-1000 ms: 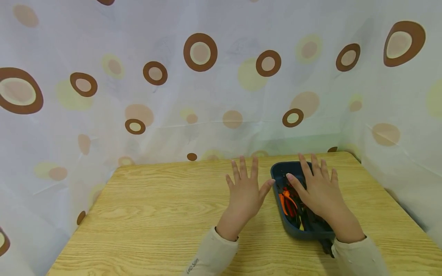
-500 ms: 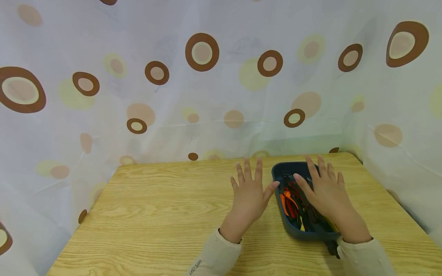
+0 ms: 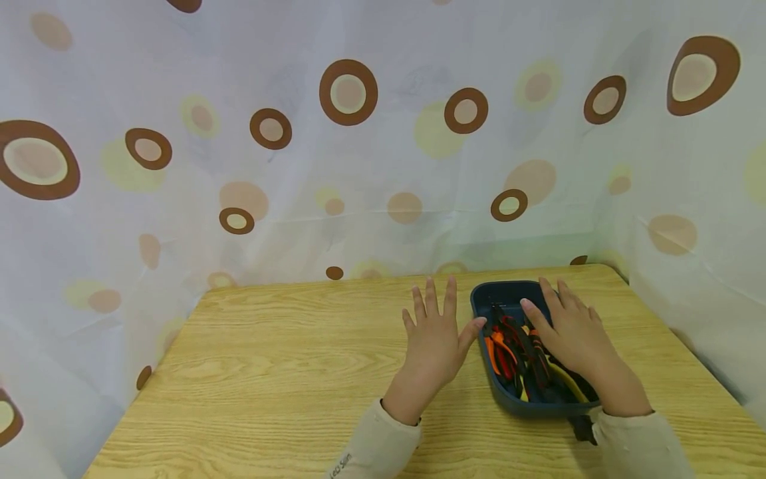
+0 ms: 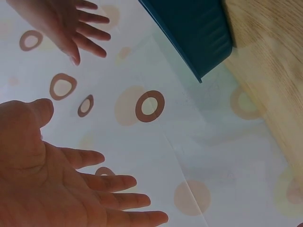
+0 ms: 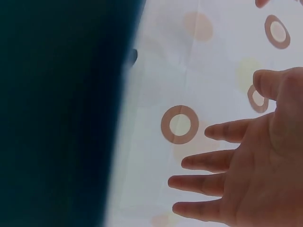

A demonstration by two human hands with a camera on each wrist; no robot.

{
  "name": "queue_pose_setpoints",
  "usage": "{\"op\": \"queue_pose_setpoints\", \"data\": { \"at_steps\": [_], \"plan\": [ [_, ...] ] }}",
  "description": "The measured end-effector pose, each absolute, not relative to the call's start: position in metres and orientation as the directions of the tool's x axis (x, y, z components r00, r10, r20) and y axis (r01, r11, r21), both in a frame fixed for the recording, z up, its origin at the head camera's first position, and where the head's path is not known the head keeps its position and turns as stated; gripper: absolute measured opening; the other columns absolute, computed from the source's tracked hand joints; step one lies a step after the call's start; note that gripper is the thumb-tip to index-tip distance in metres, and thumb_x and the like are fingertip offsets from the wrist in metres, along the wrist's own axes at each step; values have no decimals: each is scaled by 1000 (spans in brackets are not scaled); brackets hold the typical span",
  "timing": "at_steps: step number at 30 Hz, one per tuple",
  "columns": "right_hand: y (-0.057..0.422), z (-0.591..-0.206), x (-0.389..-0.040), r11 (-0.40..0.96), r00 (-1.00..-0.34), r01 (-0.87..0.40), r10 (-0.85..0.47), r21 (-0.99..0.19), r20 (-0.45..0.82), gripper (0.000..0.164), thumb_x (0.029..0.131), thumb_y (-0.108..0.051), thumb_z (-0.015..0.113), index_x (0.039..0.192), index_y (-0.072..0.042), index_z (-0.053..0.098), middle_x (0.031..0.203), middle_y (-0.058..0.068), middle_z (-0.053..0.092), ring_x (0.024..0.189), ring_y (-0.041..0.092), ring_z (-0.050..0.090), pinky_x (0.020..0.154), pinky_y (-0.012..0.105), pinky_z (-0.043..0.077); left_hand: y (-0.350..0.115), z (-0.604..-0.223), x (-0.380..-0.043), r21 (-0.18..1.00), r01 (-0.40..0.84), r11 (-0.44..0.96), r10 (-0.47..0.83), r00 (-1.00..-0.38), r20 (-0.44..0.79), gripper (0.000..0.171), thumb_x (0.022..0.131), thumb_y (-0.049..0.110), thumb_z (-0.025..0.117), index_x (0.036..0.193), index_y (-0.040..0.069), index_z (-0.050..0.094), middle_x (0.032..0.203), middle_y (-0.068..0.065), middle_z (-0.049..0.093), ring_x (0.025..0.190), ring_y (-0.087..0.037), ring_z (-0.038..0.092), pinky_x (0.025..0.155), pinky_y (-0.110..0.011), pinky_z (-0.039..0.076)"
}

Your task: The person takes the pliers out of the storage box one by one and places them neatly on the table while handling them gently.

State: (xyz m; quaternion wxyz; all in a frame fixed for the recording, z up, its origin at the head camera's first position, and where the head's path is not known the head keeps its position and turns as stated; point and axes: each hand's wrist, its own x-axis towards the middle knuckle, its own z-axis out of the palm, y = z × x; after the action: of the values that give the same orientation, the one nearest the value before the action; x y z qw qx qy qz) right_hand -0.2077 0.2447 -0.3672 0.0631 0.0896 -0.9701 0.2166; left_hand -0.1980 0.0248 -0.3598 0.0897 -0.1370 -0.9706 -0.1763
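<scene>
Both hands are held with fingers spread and nothing in them. My left hand is over the wooden table, its thumb tip overlapping the left rim of a dark blue tray in the head view. My right hand hovers over the tray's right side and hides part of it. Inside the tray lie several hand tools: orange-handled pliers, a tool with a yellow handle and others with red and black grips. In the left wrist view the left palm shows, with the tray's side wall above.
The light wooden table stretches to the left of the tray. A white curtain with brown and cream circles hangs behind it and along both sides. A black object lies at the tray's near right corner.
The right hand has shifted right, uncovering more of the tools in the tray. The left hand has drifted slightly right in the head view. Fingers of both hands stay spread.
</scene>
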Motion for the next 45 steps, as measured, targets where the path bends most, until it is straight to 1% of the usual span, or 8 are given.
{"op": "queue_pose_setpoints", "data": {
  "at_steps": [9, 15, 20, 27, 31, 36, 40, 45],
  "plan": [
    [253, -371, -213, 873, -982, -188, -167, -450, 86, 75, 104, -49, 23, 149, 11, 13, 145, 46, 9, 126, 66, 19, 96, 74, 20, 26, -361, -198, 313, 303, 900, 244, -946, 214, 76, 96, 62, 28, 156, 18, 11, 157, -20, 15, 143, -42, 13, 107, -61, 25],
    [260, -372, -215, 863, -984, -169, -178, -476, 26, 77, 104, -49, 21, 147, 14, 13, 144, 48, 6, 125, 68, 16, 96, 74, 19, 27, -362, -198, 307, 309, 900, 248, -943, 221, 76, 97, 62, 28, 156, 17, 13, 157, -20, 15, 143, -42, 14, 107, -61, 26],
    [263, -371, -216, 862, -983, -149, -181, -485, -21, 79, 104, -50, 20, 144, 18, 17, 141, 50, 10, 123, 70, 16, 93, 76, 19, 28, -362, -198, 298, 316, 901, 254, -940, 230, 75, 97, 61, 28, 156, 16, 15, 157, -20, 15, 143, -42, 15, 107, -60, 27],
    [266, -373, -216, 847, -979, -128, -192, -515, -72, 81, 105, -48, 20, 138, 25, 21, 138, 51, 16, 125, 67, 15, 97, 74, 19, 30, -363, -198, 301, 328, 895, 266, -936, 230, 75, 97, 61, 28, 156, 15, 15, 157, -20, 15, 143, -41, 15, 107, -59, 27],
    [270, -375, -217, 852, -981, -130, -186, -508, -62, 79, 106, -44, 20, 133, 30, 24, 135, 52, 23, 122, 66, 25, 96, 71, 26, 31, -364, -197, 307, 335, 891, 273, -934, 229, 74, 98, 59, 29, 156, 15, 15, 157, -19, 15, 143, -41, 16, 108, -58, 27],
    [277, -377, -218, 873, -986, -124, -161, -472, -39, 75, 106, -39, 26, 128, 33, 28, 129, 53, 30, 115, 64, 36, 93, 67, 34, 34, -364, -198, 310, 347, 885, 282, -930, 234, 72, 99, 57, 30, 155, 15, 15, 157, -19, 16, 143, -40, 18, 107, -56, 29],
    [284, -378, -217, 883, -988, -101, -145, -458, -62, 74, 105, -38, 31, 126, 33, 31, 126, 53, 33, 113, 63, 40, 90, 65, 38, 36, -363, -198, 306, 351, 885, 287, -929, 233, 72, 99, 57, 30, 155, 14, 16, 157, -19, 17, 143, -40, 18, 108, -55, 29],
    [292, -381, -217, 891, -988, -88, -136, -445, -77, 75, 104, -39, 35, 124, 33, 34, 126, 52, 34, 112, 63, 40, 89, 65, 39, 39, -362, -197, 283, 356, 891, 297, -926, 231, 72, 99, 57, 29, 155, 13, 17, 156, -19, 19, 143, -38, 21, 108, -53, 30]
  ]
}}
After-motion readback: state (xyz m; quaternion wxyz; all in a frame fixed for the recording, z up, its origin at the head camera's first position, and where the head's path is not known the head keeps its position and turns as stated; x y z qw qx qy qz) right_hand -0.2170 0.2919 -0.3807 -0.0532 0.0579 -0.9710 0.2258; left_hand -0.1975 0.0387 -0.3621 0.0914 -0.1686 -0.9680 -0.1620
